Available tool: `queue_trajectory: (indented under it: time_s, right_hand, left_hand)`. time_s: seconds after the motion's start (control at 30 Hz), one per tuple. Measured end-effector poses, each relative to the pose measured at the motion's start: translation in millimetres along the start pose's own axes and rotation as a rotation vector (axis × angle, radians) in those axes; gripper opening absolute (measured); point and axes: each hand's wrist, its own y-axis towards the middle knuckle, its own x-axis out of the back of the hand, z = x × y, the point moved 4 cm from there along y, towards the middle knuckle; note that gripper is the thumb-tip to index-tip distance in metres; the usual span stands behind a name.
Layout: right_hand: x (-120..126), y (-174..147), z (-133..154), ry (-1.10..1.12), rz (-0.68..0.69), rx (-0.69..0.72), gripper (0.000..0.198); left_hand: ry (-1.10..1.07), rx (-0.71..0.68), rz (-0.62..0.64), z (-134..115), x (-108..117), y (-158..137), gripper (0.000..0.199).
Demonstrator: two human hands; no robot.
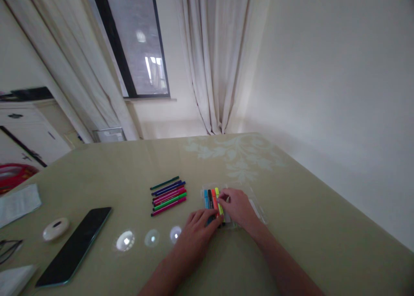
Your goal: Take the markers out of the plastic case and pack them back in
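A clear plastic case (257, 209) lies on the table, with a blue marker (206, 197), a black marker (210, 197), an orange marker (214, 201) and a yellow marker (217, 192) side by side at its left. My right hand (239, 207) reaches over the case, thumb and fingertips pinched at the yellow marker's upper part. Across the lower ends of the markers lies my left hand (198, 230). Its thumb and forefinger are close together at the yellow marker's lower end, covering parts of the other markers.
Left of the case lie several felt-tip pens in a loose row, among them a green pen (170, 202). Farther left are a black phone (76, 246), a white oval object (56, 229) and papers (19, 204). A wall (339, 93) borders the table's right edge.
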Motion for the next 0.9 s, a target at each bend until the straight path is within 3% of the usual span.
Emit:
queue_trajectory:
  time_s: [0.27, 0.57, 0.63, 0.73, 0.83, 0.9]
  right_hand:
    - [-3.3, -1.6, -0.2, -0.065, 0.069, -0.036, 0.013]
    - [-3.4, -0.8, 0.0, -0.050, 0.007, 0.008, 0.020]
    - [-2.4, -0.1, -0.8, -0.028, -0.021, 0.014, 0.023]
    - [-0.8, 0.8, -3.4, 0.014, -0.071, 0.002, 0.026]
    - [2.2, 1.2, -5.2, 0.065, -0.148, -0.015, 0.026]
    - [5.0, 1.2, -5.3, 0.097, -0.201, -0.019, 0.027]
  left_hand:
    - [0.010, -0.012, -0.010, -1.9, 4.0, -0.5, 0.055]
    - [-0.074, -0.013, -0.063, 2.1, 9.3, 1.7, 0.044]
    - [-0.103, 0.059, -0.128, 16.0, 17.5, 0.6, 0.036]
    - [0.018, 0.332, -0.251, 48.9, 34.8, -7.5, 0.023]
    - [0.209, 0.555, -0.234, 73.6, 47.0, -17.4, 0.020]
    - [0.234, 0.591, -0.180, 78.9, 49.2, -19.5, 0.017]
